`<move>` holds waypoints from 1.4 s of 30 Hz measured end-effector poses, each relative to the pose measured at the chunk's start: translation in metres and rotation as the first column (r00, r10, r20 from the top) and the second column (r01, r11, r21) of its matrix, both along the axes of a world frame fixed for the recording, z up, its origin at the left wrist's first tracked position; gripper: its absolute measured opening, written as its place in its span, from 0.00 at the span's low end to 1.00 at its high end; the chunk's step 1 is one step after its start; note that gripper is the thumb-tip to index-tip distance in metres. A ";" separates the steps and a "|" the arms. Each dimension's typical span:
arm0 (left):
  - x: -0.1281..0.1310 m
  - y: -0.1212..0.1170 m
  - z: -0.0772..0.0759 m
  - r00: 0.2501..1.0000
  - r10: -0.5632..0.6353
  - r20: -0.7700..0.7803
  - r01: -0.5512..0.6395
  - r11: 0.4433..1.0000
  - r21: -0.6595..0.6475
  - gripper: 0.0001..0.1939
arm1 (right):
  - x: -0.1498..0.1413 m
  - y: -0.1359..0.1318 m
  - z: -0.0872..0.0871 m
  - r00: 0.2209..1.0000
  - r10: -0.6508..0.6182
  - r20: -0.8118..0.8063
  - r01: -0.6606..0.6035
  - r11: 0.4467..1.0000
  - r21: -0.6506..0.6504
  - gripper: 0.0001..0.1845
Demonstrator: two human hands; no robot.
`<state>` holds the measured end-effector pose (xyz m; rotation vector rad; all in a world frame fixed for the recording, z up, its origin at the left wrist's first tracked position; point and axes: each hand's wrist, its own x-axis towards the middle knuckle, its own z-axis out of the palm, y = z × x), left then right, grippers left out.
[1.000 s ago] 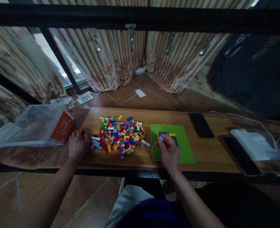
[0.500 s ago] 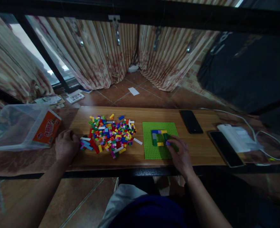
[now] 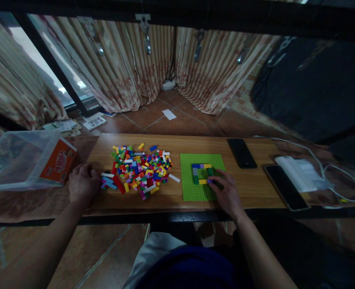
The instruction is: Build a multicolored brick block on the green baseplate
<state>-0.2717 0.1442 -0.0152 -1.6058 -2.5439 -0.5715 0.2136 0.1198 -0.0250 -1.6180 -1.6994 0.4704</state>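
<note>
My right hand (image 3: 228, 194) is over the right side of a green studded baseplate (image 3: 188, 194). Its thumb and fingertips pinch a small purple brick (image 3: 209, 181) at the lower right corner of a rectangular brick outline (image 3: 196, 173). That outline has blue, purple, yellow and green bricks around a bare middle; the fingers partly cover its right side. On the left, my left hand (image 3: 83, 185) rests at the board's edge, fingers loosely bent and slightly apart, with nothing seen in it. Beside it lie a few blue and purple bricks (image 3: 109, 181) and a large heap of mixed bricks (image 3: 145, 170).
A clear plastic bin (image 3: 23, 160) with an orange label stands at the far left. Right of the baseplate lie a black phone (image 3: 242, 153), a second phone (image 3: 286, 188) and a white device with a cable (image 3: 298, 172). The wooden board (image 3: 165, 202) carries the bricks.
My right hand has shifted slightly left, bringing the purple brick from the outline's right side to its lower right corner. My left hand stays in place.
</note>
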 end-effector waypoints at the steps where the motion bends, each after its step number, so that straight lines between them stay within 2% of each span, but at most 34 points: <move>1: 0.000 0.000 0.000 1.000 0.000 -0.001 0.000 1.000 0.002 0.23 | 0.000 0.000 0.000 1.000 0.000 -0.004 0.000 1.000 0.000 0.16; 13: 0.003 0.000 0.004 1.000 -0.008 -0.012 0.008 1.000 -0.022 0.23 | 0.002 0.001 -0.007 1.000 -0.011 0.012 0.011 1.000 0.025 0.16; 18: 0.002 0.000 0.003 1.000 0.002 -0.003 -0.002 1.000 -0.019 0.23 | 0.006 0.004 0.000 1.000 0.001 -0.020 0.000 1.000 0.012 0.17; 23: 0.001 0.000 0.001 1.000 -0.008 -0.008 0.008 1.000 -0.001 0.23 | 0.006 0.009 0.002 0.996 -0.039 -0.086 0.040 0.999 0.006 0.19; 29: 0.003 -0.001 0.003 1.000 0.015 0.010 -0.015 1.000 0.002 0.23 | -0.001 0.008 -0.003 0.998 -0.024 -0.054 0.023 1.000 -0.019 0.17; 42: 0.004 0.000 0.003 1.000 0.006 0.013 -0.006 1.000 0.000 0.22 | 0.001 0.010 -0.003 1.000 -0.004 -0.031 0.002 0.999 -0.042 0.18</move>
